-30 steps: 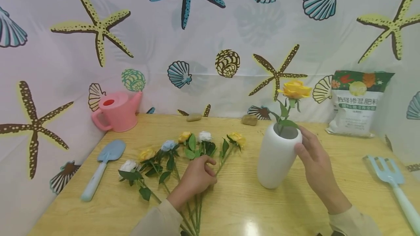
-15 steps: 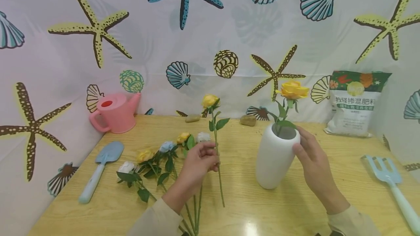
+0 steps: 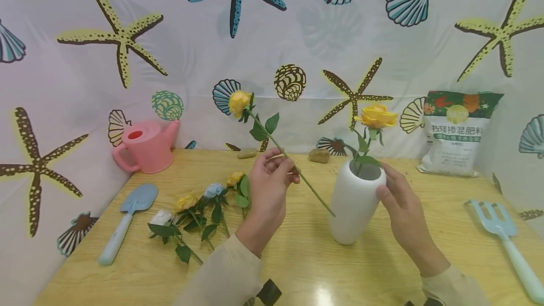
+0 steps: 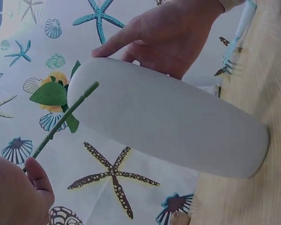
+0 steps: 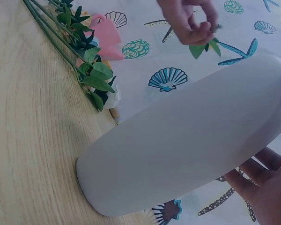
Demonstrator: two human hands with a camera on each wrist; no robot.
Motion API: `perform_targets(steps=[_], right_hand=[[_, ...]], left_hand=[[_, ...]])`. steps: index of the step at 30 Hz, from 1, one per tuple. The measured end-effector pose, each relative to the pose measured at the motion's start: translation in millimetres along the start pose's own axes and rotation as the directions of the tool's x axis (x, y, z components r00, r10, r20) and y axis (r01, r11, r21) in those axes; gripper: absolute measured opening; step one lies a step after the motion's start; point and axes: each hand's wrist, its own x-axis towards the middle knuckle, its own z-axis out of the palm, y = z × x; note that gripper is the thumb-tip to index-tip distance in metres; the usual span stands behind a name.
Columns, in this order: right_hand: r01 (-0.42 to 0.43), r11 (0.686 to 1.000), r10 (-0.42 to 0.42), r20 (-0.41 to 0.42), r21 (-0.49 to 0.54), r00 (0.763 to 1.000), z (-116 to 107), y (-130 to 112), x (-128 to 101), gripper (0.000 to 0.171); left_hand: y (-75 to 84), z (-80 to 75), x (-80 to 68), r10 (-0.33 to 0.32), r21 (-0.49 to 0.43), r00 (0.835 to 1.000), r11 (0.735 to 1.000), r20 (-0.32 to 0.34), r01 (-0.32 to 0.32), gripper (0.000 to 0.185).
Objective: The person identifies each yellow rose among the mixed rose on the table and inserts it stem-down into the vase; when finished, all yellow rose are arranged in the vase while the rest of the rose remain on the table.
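Observation:
My left hand (image 3: 267,192) pinches the green stem of a yellow rose (image 3: 239,103) between thumb and fingers. The bloom leans up to the left; the stem's lower end points down right and overlaps the vase in the head view. In the left wrist view, that stem (image 4: 61,123) crosses before the vase's upper part. My right hand (image 3: 405,214) holds the white vase (image 3: 353,209) by its right side near the rim, thumb in front and fingers behind. The vase stands slightly tilted on the table. Another yellow rose (image 3: 377,117) with leaves rises from its mouth.
Several loose flowers, among them a white rose (image 3: 161,217) and a blue flower (image 3: 214,190), lie on the table left of the vase. Around them are a blue trowel (image 3: 138,199) and pink watering can (image 3: 150,148). A fertilizer bag (image 3: 455,143) and hand fork (image 3: 498,223) are at right.
My left hand has picked up the yellow rose from the table, raised it and tilted its stem end toward the vase. My right hand stays on the vase.

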Motion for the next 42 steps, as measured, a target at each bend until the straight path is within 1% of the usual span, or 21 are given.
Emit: perform_targets(steps=[4,7,11,14,16,19,22,26,28,29,31,34,35,36,38,42], right_hand=[[-0.009,1.000,0.009,-0.001,-0.015,1.000,-0.1,-0.9,0.4,0.047],[-0.009,1.000,0.009,0.002,-0.005,1.000,0.1,-0.9,0.7,0.048],[-0.009,1.000,0.009,0.007,0.003,1.000,0.4,-0.1,0.9,0.048],[-0.007,1.000,0.007,0.006,0.000,1.000,0.5,-0.2,0.4,0.047],[-0.004,1.000,0.004,0.005,-0.001,1.000,0.4,-0.3,0.0,0.047],[-0.008,1.000,0.008,0.005,-0.009,1.000,0.0,0.2,-0.2,0.047],[-0.009,1.000,0.009,0.011,-0.005,1.000,-0.2,1.5,0.6,0.048],[-0.008,1.000,0.007,0.016,0.008,1.000,-0.1,2.2,1.4,0.048],[-0.014,1.000,0.014,0.014,0.003,1.000,-0.3,1.7,0.9,0.048],[-0.014,1.000,0.014,0.012,-0.003,1.000,-0.4,1.5,0.6,0.047],[-0.010,1.000,0.010,0.009,-0.007,1.000,-0.6,1.4,0.3,0.047],[-0.003,1.000,0.003,0.007,-0.009,1.000,-0.8,1.0,0.4,0.047],[-0.001,1.000,0.001,0.010,-0.005,1.000,-0.7,0.7,0.7,0.047],[-0.001,1.000,0.001,0.012,0.004,1.000,-0.6,0.4,0.9,0.047],[-0.004,1.000,0.004,0.019,0.022,1.000,-0.7,0.0,1.4,0.047],[-0.002,0.999,0.001,0.026,0.041,1.000,-1.3,-0.2,1.6,0.048]], left_hand=[[8.4,19.4,1.4,0.077,-0.078,0.996,0.994,-0.040,-0.079,0.024],[14.2,31.9,3.3,0.131,-0.115,0.990,0.984,-0.049,-0.136,0.026],[18.8,45.8,5.9,0.198,-0.140,0.980,0.969,-0.039,-0.201,0.028],[18.6,53.2,7.6,0.234,-0.128,0.972,0.963,-0.023,-0.235,0.027],[16.0,56.5,8.9,0.248,-0.098,0.969,0.964,-0.006,-0.247,0.027],[9.8,59.7,9.9,0.271,-0.013,0.962,0.963,0.032,-0.271,0.027],[2.6,61.8,11.0,0.289,0.068,0.955,0.953,0.068,-0.294,0.026],[-4.2,65.4,10.7,0.294,0.160,0.949,0.937,0.112,-0.309,0.025],[-6.1,67.8,9.7,0.294,0.223,0.944,0.920,0.152,-0.322,0.025],[-6.8,69.0,8.9,0.294,0.263,0.940,0.906,0.174,-0.332,0.025],[-8.4,71.3,7.4,0.288,0.352,0.931,0.867,0.225,-0.354,0.024],[-10.3,73.5,5.1,0.240,0.467,0.933,0.814,0.269,-0.345,0.024],[-10.9,73.7,4.6,0.222,0.491,0.935,0.804,0.276,-0.335,0.024],[-11.3,73.7,4.3,0.200,0.511,0.940,0.798,0.276,-0.320,0.024],[-11.4,74.1,4.6,0.174,0.528,0.947,0.796,0.269,-0.296,0.023],[-8.4,75.0,8.6,0.202,0.534,0.945,0.785,0.258,-0.313,0.020]])
